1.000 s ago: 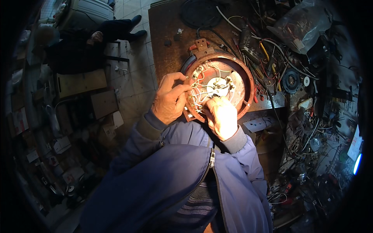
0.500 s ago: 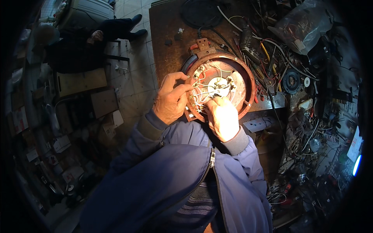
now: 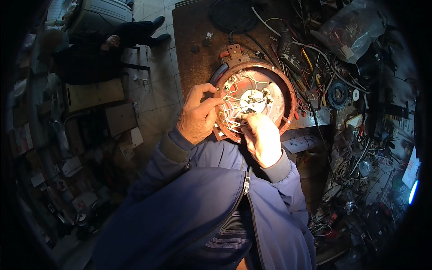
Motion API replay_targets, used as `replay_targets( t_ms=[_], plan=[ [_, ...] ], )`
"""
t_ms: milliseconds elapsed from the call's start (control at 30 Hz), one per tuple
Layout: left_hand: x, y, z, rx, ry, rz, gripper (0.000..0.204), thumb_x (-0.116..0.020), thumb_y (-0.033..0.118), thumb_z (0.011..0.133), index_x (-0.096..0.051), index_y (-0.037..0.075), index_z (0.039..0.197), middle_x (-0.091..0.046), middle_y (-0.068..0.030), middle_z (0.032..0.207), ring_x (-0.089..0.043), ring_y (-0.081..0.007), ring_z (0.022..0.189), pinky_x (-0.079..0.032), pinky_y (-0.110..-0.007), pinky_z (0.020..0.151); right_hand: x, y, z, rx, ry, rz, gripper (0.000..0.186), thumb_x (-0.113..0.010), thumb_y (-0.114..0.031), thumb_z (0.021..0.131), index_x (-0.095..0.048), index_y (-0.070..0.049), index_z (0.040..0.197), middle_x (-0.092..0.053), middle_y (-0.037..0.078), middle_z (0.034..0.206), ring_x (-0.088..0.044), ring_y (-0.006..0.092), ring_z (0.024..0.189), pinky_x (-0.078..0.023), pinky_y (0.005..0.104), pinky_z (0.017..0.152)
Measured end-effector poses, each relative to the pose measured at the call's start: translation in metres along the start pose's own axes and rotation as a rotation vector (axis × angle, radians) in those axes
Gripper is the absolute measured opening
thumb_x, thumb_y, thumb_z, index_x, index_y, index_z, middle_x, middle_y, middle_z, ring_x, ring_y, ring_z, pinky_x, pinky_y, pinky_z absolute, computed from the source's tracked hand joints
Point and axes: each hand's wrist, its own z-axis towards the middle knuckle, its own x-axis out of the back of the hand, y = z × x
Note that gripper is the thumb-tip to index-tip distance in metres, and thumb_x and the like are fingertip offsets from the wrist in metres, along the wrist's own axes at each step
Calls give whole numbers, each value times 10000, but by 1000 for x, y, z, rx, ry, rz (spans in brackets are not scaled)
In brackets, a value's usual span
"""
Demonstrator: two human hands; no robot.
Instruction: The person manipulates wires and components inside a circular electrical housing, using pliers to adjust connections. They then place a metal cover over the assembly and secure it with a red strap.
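Observation:
A round reddish-brown housing (image 3: 292, 101), open at the top, sits at the near edge of the workbench. Inside it, thin white wires (image 3: 231, 108) run from the left side to a pale central disc (image 3: 249, 104). My left hand (image 3: 196, 116) is at the left rim, thumb and fingers closed; whatever lies between the fingertips is hidden. Over the near part of the housing is my right hand (image 3: 262, 137), brightly lit, its fingers pinched among the white wires near the disc. It seems to hold one of them.
Behind the housing lies a dark round plate (image 3: 231, 15) with a black cable. Tools and tangled wires (image 3: 303, 67) crowd the right, beside a clear plastic bag (image 3: 351, 33) and a black ring-shaped part (image 3: 337, 93). A person in dark clothes (image 3: 90, 58) sits at far left.
My right hand has drawn slightly back toward me and to the right, uncovering more of the wires. My left hand has stayed in place at the rim.

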Motion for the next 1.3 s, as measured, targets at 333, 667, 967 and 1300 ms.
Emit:
replay_targets(
  t_ms=[333,667,967,1300],
  plan=[
    [-1,3,0,44,-2,-47,282,-649,-131,815,-745,27,1028,-566,-117,1234,-645,-246,989,-544,-339,843,8,0,-16,16,-2,-55,169,-758,-46,775,-644,-74,896,-520,97,782,-580,298,731,-497,401,653],
    [0,4,0,60,-5,-27,282,-660,-116,811,-749,36,1032,-565,-117,1229,-633,-237,983,-535,-331,844,3,0,11,35,-118,-30,175,-745,-11,785,-667,-45,937,-512,129,791,-582,345,709,-482,424,644],
    [5,11,5,-82,14,80,269,-694,-87,754,-729,35,991,-610,-152,1222,-597,-355,1116,-521,-433,931,2,4,7,-57,-230,-108,195,-756,-73,825,-683,-47,1004,-626,157,833,-657,364,759,-522,434,671],
    [5,50,13,-137,-309,272,260,-777,186,736,-747,28,940,-607,-115,1241,-511,-315,1170,-425,-453,987,3,16,-8,-22,-36,-63,202,-768,-109,818,-642,-65,969,-596,146,836,-628,344,713,-510,426,640]
  ],
)
